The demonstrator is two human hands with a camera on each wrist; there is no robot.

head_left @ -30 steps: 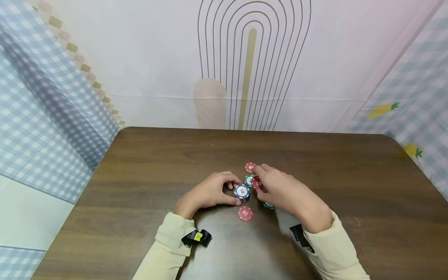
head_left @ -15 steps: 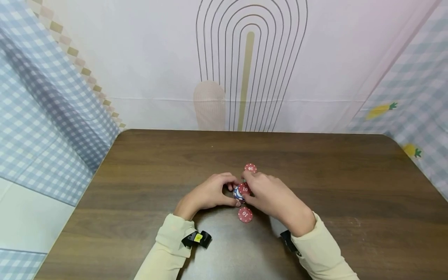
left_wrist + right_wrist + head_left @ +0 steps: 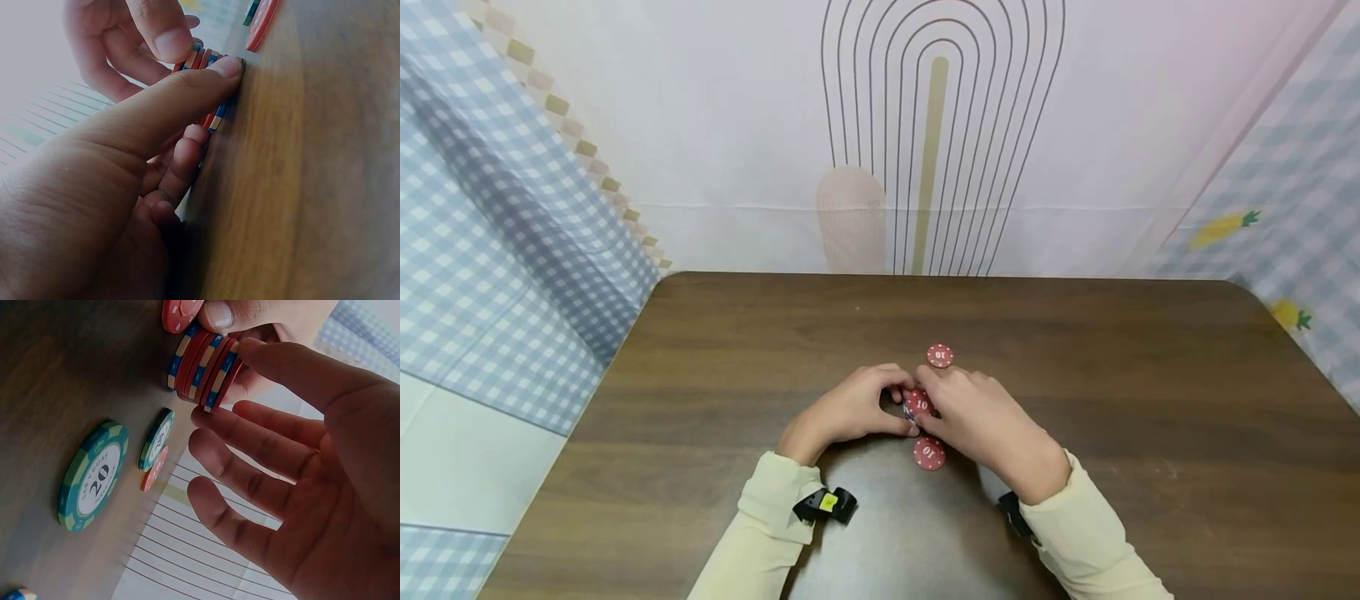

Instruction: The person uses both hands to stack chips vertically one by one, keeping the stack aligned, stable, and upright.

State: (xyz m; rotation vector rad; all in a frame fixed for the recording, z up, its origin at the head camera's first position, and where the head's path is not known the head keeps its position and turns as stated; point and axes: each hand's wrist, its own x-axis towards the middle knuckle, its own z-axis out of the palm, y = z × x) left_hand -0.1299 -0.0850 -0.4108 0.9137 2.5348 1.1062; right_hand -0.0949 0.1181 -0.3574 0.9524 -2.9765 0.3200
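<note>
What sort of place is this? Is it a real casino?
Probably not; it looks more like a cloth-screened corner of an indoor room. There's a wood-grain table with poker chips on it, a white arch-patterned cloth behind it, and blue-checked cloth at the left.

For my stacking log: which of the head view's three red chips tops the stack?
The middle red chip; the far red chip and near red chip lie directly on the table.

The top chip [image 3: 919,402] lies on a chip stack [image 3: 195,362], which stands on the counter [image 3: 737,358] between the left grip [image 3: 855,407] and the right grip [image 3: 976,414]. One chip [image 3: 939,356] lies behind the stack, another chip [image 3: 929,454] before it, two further chips [image 3: 94,477] near the right grip.
</note>
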